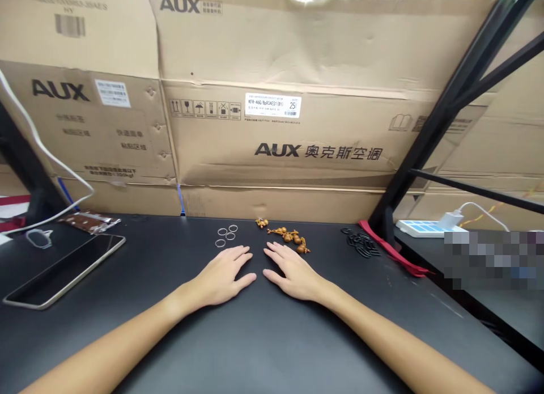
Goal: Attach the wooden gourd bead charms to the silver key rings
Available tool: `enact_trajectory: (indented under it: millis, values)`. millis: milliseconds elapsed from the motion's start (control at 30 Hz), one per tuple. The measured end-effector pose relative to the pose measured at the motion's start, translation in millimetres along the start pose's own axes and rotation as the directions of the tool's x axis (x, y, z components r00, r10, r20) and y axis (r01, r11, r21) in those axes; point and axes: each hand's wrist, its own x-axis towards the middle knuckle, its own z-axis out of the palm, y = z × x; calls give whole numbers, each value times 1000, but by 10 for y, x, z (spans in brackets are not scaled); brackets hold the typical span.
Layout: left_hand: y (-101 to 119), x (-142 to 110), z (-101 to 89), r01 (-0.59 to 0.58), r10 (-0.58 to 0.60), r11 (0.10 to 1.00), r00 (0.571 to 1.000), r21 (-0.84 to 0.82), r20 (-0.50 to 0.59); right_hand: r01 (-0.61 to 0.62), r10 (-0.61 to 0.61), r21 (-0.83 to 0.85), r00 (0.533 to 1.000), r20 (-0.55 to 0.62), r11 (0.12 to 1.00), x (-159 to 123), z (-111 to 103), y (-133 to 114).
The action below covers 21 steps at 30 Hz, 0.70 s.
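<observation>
My left hand [221,275] lies flat on the black table, palm down, with its fingers stretched forward and nothing in it. Just beyond its fingertips are several thin silver rings [220,243], like split key rings. To the right, my right hand [293,271] rests palm down too, fingers a little spread and holding nothing. Close past its fingertips lie several small brown gourd-shaped pendants [288,236] on yellowish cords. One more such pendant [262,223] sits farther back. A pile of black loops or cords [361,242] lies off to the right of that hand.
A large phone or tablet [63,272] lies at the left, near a brown packet [90,221] and a white cable [46,139]. Cardboard boxes [272,54] wall off the back. A red strap [393,249] crosses the table by the black metal frame [429,127]; a power strip [425,228] is beyond.
</observation>
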Motion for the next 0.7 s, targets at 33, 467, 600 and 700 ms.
enact_trajectory:
  millis: [33,467,600,700]
  values:
    - [6,1,-5,2,-2,1000,1000,-3,2,3,-3,3,1000,-4,1000,-1,3,6]
    - [4,20,-5,-5,5,1000,1000,4,14,3,-3,14,1000,-9,1000,0,4,18]
    - [-12,17,13,-13,13,1000,1000,8,5,0,0,7,1000,5,1000,3,-3,10]
    - [-20,13,24,-23,23,1000,999,-4,-23,9,-9,10,1000,-4,1000,3,-1,16]
